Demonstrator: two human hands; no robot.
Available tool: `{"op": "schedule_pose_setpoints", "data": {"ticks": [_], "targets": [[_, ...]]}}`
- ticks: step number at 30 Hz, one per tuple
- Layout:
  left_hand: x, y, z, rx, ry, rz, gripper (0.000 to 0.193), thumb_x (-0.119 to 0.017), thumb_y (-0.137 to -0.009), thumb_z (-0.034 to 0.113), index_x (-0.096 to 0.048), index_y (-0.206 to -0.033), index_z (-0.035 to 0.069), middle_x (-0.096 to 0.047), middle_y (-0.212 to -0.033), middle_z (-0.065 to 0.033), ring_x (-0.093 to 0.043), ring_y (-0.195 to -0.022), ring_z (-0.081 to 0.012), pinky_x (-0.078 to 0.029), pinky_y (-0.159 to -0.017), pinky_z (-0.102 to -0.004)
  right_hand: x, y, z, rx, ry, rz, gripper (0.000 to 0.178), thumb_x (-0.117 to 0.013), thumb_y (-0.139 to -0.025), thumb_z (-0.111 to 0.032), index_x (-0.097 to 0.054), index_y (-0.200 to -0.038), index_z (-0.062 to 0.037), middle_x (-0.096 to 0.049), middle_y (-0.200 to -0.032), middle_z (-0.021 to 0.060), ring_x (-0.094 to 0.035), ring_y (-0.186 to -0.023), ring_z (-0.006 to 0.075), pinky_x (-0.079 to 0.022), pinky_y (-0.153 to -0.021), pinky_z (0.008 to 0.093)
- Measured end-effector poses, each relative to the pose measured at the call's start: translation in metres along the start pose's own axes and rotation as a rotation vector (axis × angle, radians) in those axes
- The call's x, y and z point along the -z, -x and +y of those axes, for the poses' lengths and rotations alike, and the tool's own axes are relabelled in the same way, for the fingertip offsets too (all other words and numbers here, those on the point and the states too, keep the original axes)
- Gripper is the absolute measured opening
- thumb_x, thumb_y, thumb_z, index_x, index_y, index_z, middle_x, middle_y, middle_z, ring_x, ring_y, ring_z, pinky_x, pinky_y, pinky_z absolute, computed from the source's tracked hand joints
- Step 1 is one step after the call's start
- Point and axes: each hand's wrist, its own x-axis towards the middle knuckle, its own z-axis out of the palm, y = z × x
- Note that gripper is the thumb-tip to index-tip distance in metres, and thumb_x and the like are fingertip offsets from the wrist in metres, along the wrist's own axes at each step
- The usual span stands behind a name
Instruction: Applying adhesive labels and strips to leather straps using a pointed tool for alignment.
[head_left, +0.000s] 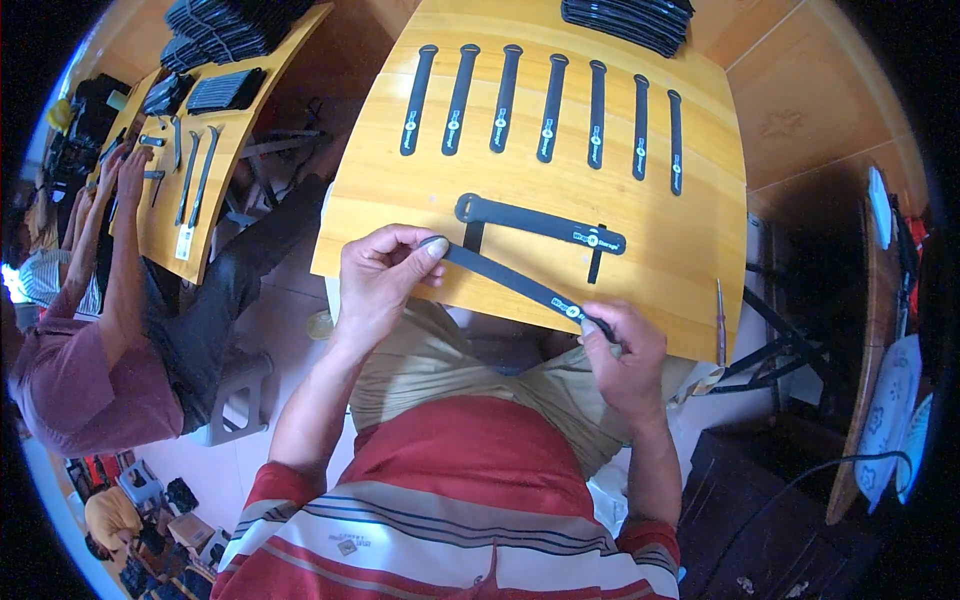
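A black strap with a small white print (510,281) is stretched slantwise between my two hands, above the near edge of the wooden table (385,185). My left hand (385,275) pinches its upper left end between thumb and fingers. The lower right end is gripped by my right hand (625,355). Just beyond it, another black strap (530,220) with a ringed end lies crosswise on the table, over two short dark pieces (595,264). Farther back, several similar black straps (548,108) lie side by side in a row, ringed ends away from me.
A stack of black straps (630,22) sits at the table's far edge. A thin pointed tool (720,320) lies near the right edge. To the left, a co-worker (100,370) sits at another wooden table (225,160) with straps and bundles on it.
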Motion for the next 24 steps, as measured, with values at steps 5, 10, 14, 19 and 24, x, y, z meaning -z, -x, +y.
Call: {"op": "schedule_pose_setpoints", "data": {"ticks": [5,10,14,19,24], "targets": [[-0.005,-0.013,0.001,0.056,-0.002,-0.045,0.012,-0.07,-0.093,0.007,-0.071,-0.101,-0.001,-0.071,-0.085,-0.0067,-0.067,-0.071,-0.0111,-0.058,-0.066,-0.0252,0.004,-0.01,0.03,-0.143,-0.167,0.106,0.013,-0.069,-0.084,-0.001,-0.07,-0.097,-0.0016,-0.066,-0.079,0.0051,-0.06,-0.069,0.0104,-0.047,-0.062,0.0248],[-0.004,-0.026,-0.001,0.134,0.038,-0.108,0.013,-0.07,-0.093,0.008,-0.071,-0.101,-0.002,-0.071,-0.084,-0.0061,-0.066,-0.07,-0.0101,-0.057,-0.065,-0.0239,0.009,-0.024,0.038,-0.149,-0.168,0.132,0.013,-0.068,-0.085,-0.001,-0.071,-0.098,-0.0011,-0.063,-0.077,0.0031,-0.055,-0.066,0.0087,-0.044,-0.06,0.0245],[-0.008,-0.035,-0.002,0.111,-0.114,-0.091,0.013,-0.07,-0.094,0.008,-0.071,-0.101,-0.002,-0.069,-0.079,-0.0039,-0.062,-0.067,-0.0067,-0.053,-0.063,-0.0208,0.011,-0.035,0.04,-0.112,-0.094,0.147,0.013,-0.068,-0.086,-0.001,-0.071,-0.099,-0.001,-0.062,-0.077,0.0037,-0.055,-0.066,0.0089,-0.043,-0.059,0.0239],[-0.012,-0.046,-0.003,0.113,-0.239,-0.07,0.012,-0.07,-0.094,0.009,-0.072,-0.098,-0.002,-0.068,-0.075,-0.0016,-0.059,-0.064,-0.0043,-0.05,-0.059,-0.0192,0.011,-0.045,0.042,-0.134,-0.076,0.146,0.014,-0.068,-0.087,0.0,-0.071,-0.1,-0.0011,-0.062,-0.079,0.0044,-0.055,-0.068,0.0093,-0.043,-0.059,0.0236],[-0.015,-0.051,-0.008,0.147,-0.263,-0.036,0.012,-0.068,-0.095,0.007,-0.072,-0.097,-0.004,-0.068,-0.073,-0.0024,-0.058,-0.062,-0.005,-0.048,-0.057,-0.0205,0.013,-0.053,0.048,-0.133,-0.101,0.133,0.014,-0.067,-0.087,0.002,-0.07,-0.1,-0.0001,-0.065,-0.083,0.0056,-0.056,-0.069,0.01,-0.044,-0.06,0.0231]]}}
